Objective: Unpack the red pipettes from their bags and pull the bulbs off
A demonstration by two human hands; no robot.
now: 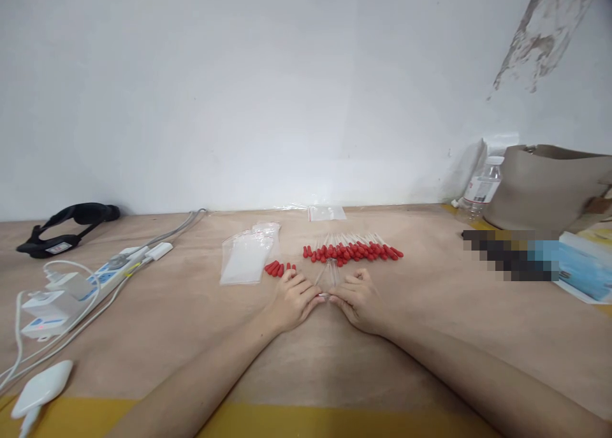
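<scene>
- Bag [329,273], clear, lies between the left hand [299,294] and right hand [361,301], stretching away from them; its contents are too faint to tell.
- Each grip is clamped on its near edge, thumb against fingers, probably to keep that edge taut.
- Beyond it, swabs [356,253] lie red heads nearest, perhaps for easy picking; spare bags [245,261] lie flat on the table [421,298].

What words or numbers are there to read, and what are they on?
No word or number is clear enough to read.
Label on the bottle: red and dark print, too small and blurred.
White tag on the black band: marks, too blurred.
</scene>
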